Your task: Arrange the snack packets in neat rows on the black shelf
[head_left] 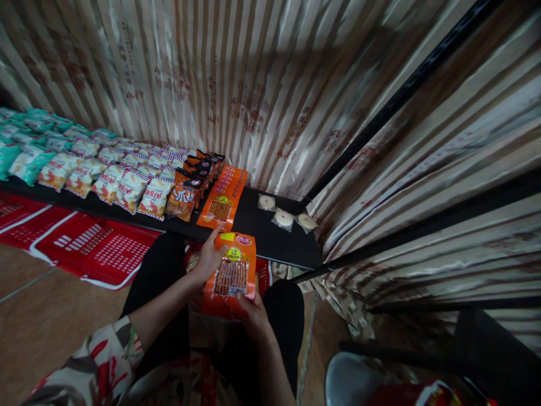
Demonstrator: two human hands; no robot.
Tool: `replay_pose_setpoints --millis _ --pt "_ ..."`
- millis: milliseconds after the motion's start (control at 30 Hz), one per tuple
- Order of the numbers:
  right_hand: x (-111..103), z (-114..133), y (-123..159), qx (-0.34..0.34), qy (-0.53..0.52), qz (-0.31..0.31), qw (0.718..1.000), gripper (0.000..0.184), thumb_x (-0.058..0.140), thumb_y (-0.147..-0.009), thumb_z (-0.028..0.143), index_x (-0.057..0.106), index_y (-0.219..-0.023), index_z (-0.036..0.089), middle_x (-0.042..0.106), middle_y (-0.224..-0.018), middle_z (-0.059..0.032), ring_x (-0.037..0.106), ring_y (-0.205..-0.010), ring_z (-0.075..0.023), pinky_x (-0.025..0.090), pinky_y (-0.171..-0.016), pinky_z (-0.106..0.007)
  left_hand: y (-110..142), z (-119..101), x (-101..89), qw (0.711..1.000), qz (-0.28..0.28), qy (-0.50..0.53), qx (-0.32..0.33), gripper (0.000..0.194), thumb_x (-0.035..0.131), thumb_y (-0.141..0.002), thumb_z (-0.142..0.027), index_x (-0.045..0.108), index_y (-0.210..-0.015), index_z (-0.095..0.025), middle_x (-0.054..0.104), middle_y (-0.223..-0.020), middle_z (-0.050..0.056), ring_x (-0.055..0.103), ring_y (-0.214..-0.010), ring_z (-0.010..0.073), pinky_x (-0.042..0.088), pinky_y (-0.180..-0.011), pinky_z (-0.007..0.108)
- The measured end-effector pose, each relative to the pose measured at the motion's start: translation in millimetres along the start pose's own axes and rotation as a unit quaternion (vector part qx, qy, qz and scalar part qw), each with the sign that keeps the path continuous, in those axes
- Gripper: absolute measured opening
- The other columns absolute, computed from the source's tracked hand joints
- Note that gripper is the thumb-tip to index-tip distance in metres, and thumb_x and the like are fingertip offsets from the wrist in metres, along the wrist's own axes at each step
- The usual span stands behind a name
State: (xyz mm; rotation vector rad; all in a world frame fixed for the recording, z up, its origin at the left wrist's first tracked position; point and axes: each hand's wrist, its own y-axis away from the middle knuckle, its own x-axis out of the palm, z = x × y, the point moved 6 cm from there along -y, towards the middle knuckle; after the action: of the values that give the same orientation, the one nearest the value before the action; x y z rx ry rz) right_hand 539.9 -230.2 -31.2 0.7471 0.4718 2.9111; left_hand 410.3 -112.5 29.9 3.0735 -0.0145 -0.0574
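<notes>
Between my two hands is an orange snack packet (234, 255) with a clear window showing brown strips inside. My left hand (210, 258) grips its upper left side. On the lower right corner, my right hand (255, 317) pinches the same packet. More orange wrapping shows beneath it, above my lap; how many packets that is I cannot tell. Just beyond my left hand, similar orange packets (223, 198) lie on the black shelf (264, 239). Left of those stand dark orange snack bags (183, 197) in a row.
White snack bags (154, 196) and green bags (31, 162) fill the shelf's left side. Several round white items in clear wrap (283, 219) lie at its right end. Black posts (397, 96) and striped curtain (186, 73) stand behind. A red basket (105, 248) is below left.
</notes>
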Motion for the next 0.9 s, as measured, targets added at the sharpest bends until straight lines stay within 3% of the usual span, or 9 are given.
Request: replay_pose_setpoints --millis 400,700,900 --pt "-4 -5 -2 -0.017 -0.003 -0.072 0.997 0.051 0.075 -0.064 0.041 0.062 -0.107 0.017 0.07 -0.093 -0.0073 0.066 -0.081 -0.0255 0.054 -0.066 -0.034 -2 6 1.3 0.988 -0.043 -0.141 0.051 0.046 0.05 -0.081 -0.018 0.048 -0.127 -0.018 0.054 -0.125 0.008 0.051 -0.115 0.0206 0.037 -0.102 0.033" --pt "5 11 4 -0.024 -0.019 -0.1 0.994 0.049 0.075 -0.062 0.035 0.064 -0.105 0.017 0.071 -0.091 -0.0058 0.066 -0.085 -0.0264 0.052 -0.073 -0.036 7 17 10.4 0.966 -0.075 -0.201 0.142 0.032 0.049 -0.083 -0.019 0.055 -0.114 -0.015 0.051 -0.12 0.011 0.05 -0.114 0.0215 0.04 -0.1 0.038" --pt "6 27 5 -0.053 0.01 -0.112 0.992 0.05 0.073 -0.063 0.034 0.063 -0.108 0.016 0.07 -0.094 -0.0062 0.065 -0.085 -0.0251 0.052 -0.077 -0.038 25 3 17.8 0.943 -0.089 -0.258 0.191 0.023 0.051 -0.083 -0.021 0.061 -0.103 -0.018 0.048 -0.12 0.01 0.044 -0.114 0.0239 0.039 -0.099 0.041"
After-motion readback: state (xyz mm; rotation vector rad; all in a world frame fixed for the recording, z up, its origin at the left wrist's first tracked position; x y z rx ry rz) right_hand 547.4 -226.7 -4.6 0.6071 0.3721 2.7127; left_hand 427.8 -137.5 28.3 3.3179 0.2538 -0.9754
